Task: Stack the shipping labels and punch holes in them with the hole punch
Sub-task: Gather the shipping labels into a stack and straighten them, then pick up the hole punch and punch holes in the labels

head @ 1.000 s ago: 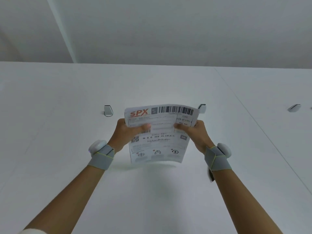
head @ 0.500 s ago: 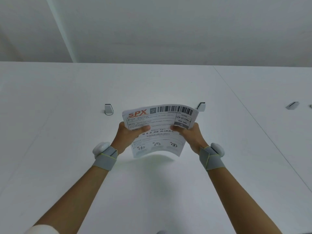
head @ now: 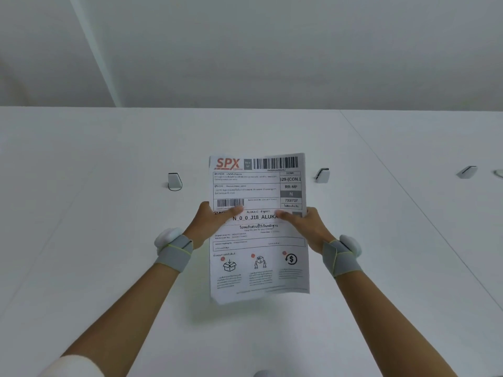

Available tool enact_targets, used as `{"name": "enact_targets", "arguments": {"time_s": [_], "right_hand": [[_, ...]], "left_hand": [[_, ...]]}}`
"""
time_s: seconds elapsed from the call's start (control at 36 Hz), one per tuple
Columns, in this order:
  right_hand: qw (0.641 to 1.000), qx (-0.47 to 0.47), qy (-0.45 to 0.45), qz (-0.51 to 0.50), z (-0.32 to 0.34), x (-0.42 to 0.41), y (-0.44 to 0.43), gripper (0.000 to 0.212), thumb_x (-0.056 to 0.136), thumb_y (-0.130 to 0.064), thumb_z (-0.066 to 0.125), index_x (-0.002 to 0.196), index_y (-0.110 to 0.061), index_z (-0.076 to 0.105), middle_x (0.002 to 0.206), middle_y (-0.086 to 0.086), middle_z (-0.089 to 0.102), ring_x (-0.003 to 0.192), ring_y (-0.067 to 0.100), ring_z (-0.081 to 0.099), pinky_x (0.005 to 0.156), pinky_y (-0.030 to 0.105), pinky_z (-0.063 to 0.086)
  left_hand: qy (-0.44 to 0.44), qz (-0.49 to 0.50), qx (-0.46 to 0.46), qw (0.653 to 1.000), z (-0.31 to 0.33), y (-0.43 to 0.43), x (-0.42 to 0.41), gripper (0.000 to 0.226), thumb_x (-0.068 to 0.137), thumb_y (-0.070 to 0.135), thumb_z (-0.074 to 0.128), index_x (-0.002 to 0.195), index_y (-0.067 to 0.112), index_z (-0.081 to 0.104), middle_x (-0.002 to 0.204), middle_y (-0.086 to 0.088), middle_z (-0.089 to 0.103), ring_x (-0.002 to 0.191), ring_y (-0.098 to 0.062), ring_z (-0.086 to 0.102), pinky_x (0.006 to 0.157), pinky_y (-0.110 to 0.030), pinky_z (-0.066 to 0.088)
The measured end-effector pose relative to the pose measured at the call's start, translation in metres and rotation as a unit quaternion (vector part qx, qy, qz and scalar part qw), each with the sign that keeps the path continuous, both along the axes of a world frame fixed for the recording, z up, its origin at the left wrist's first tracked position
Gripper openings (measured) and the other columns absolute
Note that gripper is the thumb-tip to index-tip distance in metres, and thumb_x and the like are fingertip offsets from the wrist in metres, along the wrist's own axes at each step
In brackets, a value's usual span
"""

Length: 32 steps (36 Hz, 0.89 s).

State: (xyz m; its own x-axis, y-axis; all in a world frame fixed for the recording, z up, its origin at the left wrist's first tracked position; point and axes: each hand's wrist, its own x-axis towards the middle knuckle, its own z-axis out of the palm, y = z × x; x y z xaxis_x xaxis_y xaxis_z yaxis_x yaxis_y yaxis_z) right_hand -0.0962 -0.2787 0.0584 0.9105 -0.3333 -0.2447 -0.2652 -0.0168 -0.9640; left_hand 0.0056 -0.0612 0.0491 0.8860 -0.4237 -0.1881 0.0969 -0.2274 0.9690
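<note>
**Both hands hold the labels above the white table**

The left hand (head: 209,223) grips the left edge of the shipping labels (head: 258,227), with the thumb pressed flat on the printed front and the other fingers hidden behind the paper. The right hand (head: 306,227) does the same on the right edge, its thumb lying on the front near the line "N_0_0_J18_ALUKA". Both grips are closed on the paper at about the middle of its height, and the two thumbs point toward each other.

The labels face the camera with the printed side. At the top there is an orange "SPX" logo and a barcode, and at the bottom three small icons are printed. At the lower left corner a second edge shows behind the front sheet, so there is more than one sheet, but I cannot tell how many. The paper is lifted from the table (head: 109,268), and a soft shadow lies under its lower edge.

Each wrist carries a grey strap (head: 174,253) with a rounded white piece on it. A white sleeve (head: 73,365) shows at the left forearm.

Farther on the table, a small white block (head: 174,181) stands left of the labels, a second block (head: 322,175) stands to the right, and a third block (head: 466,171) is well apart at the far right. Behind the table is a plain white wall (head: 272,50).
</note>
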Motion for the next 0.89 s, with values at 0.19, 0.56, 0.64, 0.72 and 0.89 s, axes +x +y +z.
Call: {"name": "enact_targets", "arguments": {"time_s": [0.19, 0.56, 0.64, 0.72, 0.89], "right_hand": [[0.999, 0.051, 0.004, 0.001, -0.002, 0.002, -0.001, 0.015, 0.078, -0.018, 0.075, 0.092, -0.014, 0.072, 0.092, 0.005, 0.076, 0.079, 0.019, 0.073, 0.066, 0.029, 0.060], [0.995, 0.090, 0.036, -0.010, -0.018, 0.003, 0.004, 0.017, 0.078, -0.018, 0.075, 0.094, -0.014, 0.071, 0.092, 0.005, 0.075, 0.082, 0.022, 0.072, 0.071, 0.035, 0.060], [0.994, 0.096, 0.041, -0.011, -0.020, 0.004, 0.004, 0.021, 0.078, -0.018, 0.075, 0.098, -0.012, 0.070, 0.095, 0.007, 0.075, 0.084, 0.024, 0.072, 0.073, 0.037, 0.060], [0.994, 0.096, 0.044, -0.012, -0.021, 0.005, 0.005, 0.022, 0.077, -0.017, 0.075, 0.098, -0.011, 0.070, 0.096, 0.008, 0.074, 0.084, 0.025, 0.072, 0.073, 0.036, 0.060], [0.993, 0.096, 0.064, 0.021, -0.025, 0.003, 0.000, 0.017, 0.079, -0.012, 0.073, 0.095, -0.015, 0.070, 0.103, 0.010, 0.073, 0.094, 0.029, 0.069, 0.084, 0.042, 0.057]], "left_hand": [[0.027, 0.007, -0.057, 0.998, 0.000, -0.003, 0.002, 0.033, 0.075, 0.036, 0.076, 0.102, 0.019, 0.069, 0.096, 0.002, 0.076, 0.092, -0.018, 0.072, 0.083, -0.036, 0.057], [0.057, 0.024, -0.065, 0.996, -0.011, -0.001, -0.004, 0.017, 0.079, 0.023, 0.074, 0.093, 0.016, 0.070, 0.095, -0.008, 0.075, 0.093, -0.030, 0.071, 0.084, -0.042, 0.057], [0.056, 0.023, -0.064, 0.996, -0.011, -0.001, -0.004, 0.021, 0.080, 0.022, 0.072, 0.098, 0.012, 0.070, 0.100, -0.013, 0.074, 0.095, -0.031, 0.070, 0.086, -0.044, 0.056], [0.057, 0.023, -0.064, 0.996, -0.012, -0.001, -0.004, 0.021, 0.081, 0.022, 0.072, 0.099, 0.011, 0.069, 0.100, -0.012, 0.073, 0.095, -0.031, 0.070, 0.087, -0.044, 0.055], [0.035, 0.016, -0.039, 0.999, -0.016, 0.002, -0.001, 0.031, 0.080, 0.024, 0.072, 0.105, 0.007, 0.069, 0.099, -0.013, 0.074, 0.093, -0.031, 0.071, 0.085, -0.043, 0.056]]}}
